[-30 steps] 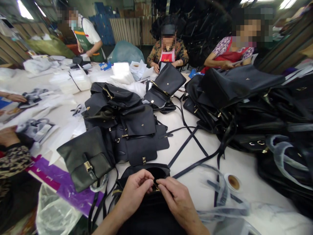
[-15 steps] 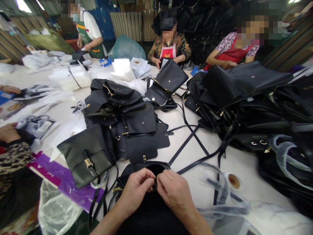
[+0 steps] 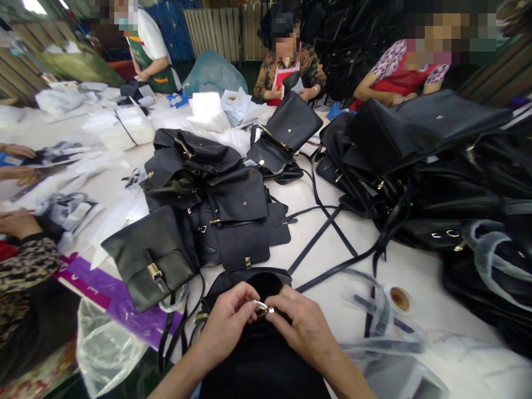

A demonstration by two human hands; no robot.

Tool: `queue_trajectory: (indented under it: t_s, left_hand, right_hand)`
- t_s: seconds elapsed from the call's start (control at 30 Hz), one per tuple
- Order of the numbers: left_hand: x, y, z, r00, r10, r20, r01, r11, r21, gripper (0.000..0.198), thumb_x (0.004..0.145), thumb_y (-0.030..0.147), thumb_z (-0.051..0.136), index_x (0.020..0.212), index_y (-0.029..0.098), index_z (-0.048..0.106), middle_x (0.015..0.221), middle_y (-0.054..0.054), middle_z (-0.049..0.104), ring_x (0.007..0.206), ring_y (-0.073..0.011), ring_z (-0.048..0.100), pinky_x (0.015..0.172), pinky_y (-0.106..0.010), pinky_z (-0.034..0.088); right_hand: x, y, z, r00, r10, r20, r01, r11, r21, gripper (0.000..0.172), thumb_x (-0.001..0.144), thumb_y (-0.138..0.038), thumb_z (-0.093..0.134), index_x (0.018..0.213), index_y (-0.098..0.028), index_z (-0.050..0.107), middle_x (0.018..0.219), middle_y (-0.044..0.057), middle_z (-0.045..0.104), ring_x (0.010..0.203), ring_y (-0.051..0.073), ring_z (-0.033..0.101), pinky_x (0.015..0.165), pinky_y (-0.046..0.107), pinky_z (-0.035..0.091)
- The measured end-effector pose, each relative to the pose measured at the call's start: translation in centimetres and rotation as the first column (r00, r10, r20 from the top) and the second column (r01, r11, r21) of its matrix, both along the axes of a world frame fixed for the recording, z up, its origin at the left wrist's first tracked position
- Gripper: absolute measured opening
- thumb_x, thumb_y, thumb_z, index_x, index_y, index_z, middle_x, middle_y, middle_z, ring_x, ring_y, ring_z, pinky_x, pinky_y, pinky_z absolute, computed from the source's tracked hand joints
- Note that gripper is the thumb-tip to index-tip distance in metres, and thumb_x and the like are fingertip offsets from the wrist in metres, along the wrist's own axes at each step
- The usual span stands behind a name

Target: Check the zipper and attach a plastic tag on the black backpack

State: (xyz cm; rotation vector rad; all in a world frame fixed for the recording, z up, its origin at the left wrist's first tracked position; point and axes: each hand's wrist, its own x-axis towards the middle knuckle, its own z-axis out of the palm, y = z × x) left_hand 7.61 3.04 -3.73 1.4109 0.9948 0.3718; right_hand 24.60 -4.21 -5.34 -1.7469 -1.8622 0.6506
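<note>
A black handbag [image 3: 266,354] lies open-topped in front of me at the table's near edge. Both my hands work at its metal clasp [image 3: 263,306], where a small shiny strip shows. My left hand [image 3: 226,321] pinches the shiny piece from the left with thumb and forefinger. My right hand [image 3: 301,327] is closed on the clasp from the right, its fingers curled against the bag's rim.
A heap of black bags [image 3: 208,205] lies just beyond, another big pile [image 3: 424,166] at the right. Loose straps [image 3: 328,233] cross the white table [image 3: 316,260]. A tape roll [image 3: 399,299] sits right of my hands. Three people work at the far side; another person's sleeve [image 3: 25,266] is left.
My fingers have drawn slightly apart at the clasp, and a shiny strip now shows between them. The view has tilted a little downward.
</note>
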Motion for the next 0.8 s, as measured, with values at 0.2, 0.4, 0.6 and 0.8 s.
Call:
queue_trajectory:
  t_s: [0.2, 0.4, 0.6, 0.8]
  left_hand:
    - [0.5, 0.3, 0.6, 0.957, -0.142, -0.254, 0.273, 0.745, 0.609, 0.019, 0.089, 0.014, 0.046, 0.089, 0.02, 0.064, 0.092, -0.007, 0.058, 0.087, -0.0187, 0.054, 0.076, -0.029, 0.043]
    - [0.9, 0.7, -0.1, 0.889, -0.21, -0.408, 0.457, 0.478, 0.75, 0.025, 0.094, 0.012, 0.041, 0.077, 0.017, 0.06, 0.08, -0.005, 0.057, 0.075, -0.0175, 0.05, 0.066, -0.029, 0.039]
    - [1.2, 1.5, 0.3, 0.878, -0.304, -0.37, 0.478, 0.502, 0.721, 0.028, 0.095, 0.01, 0.037, 0.076, 0.017, 0.056, 0.079, -0.005, 0.056, 0.075, -0.0171, 0.049, 0.066, -0.028, 0.039]
    - [1.2, 2.0, 0.0, 0.814, -0.335, -0.474, 0.58, 0.438, 0.687, 0.025, 0.094, 0.011, 0.036, 0.078, 0.018, 0.054, 0.081, -0.006, 0.055, 0.075, -0.0189, 0.047, 0.066, -0.03, 0.041]
  right_hand:
    - [0.3, 0.8, 0.0, 1.0, 0.026, -0.001, -0.026, 1.0, -0.014, 0.012, 0.09, -0.022, 0.055, 0.087, -0.025, 0.066, 0.079, 0.0, 0.059, 0.073, 0.016, 0.06, 0.063, 0.025, 0.042]
    - [0.5, 0.7, -0.4, 0.998, 0.022, -0.062, -0.024, 0.999, -0.036, 0.01, 0.088, -0.02, 0.057, 0.087, -0.025, 0.065, 0.081, 0.0, 0.059, 0.075, 0.016, 0.059, 0.065, 0.025, 0.043]
    - [0.4, 0.5, -0.7, 0.992, 0.007, -0.126, -0.01, 1.0, -0.023, 0.01, 0.088, -0.019, 0.056, 0.089, -0.024, 0.065, 0.082, 0.001, 0.059, 0.074, 0.016, 0.058, 0.066, 0.026, 0.043]
    - [0.2, 0.3, -0.4, 0.985, -0.018, -0.169, 0.004, 0.997, -0.083, 0.01, 0.086, -0.015, 0.058, 0.086, -0.023, 0.065, 0.084, 0.001, 0.059, 0.077, 0.016, 0.058, 0.068, 0.025, 0.043]
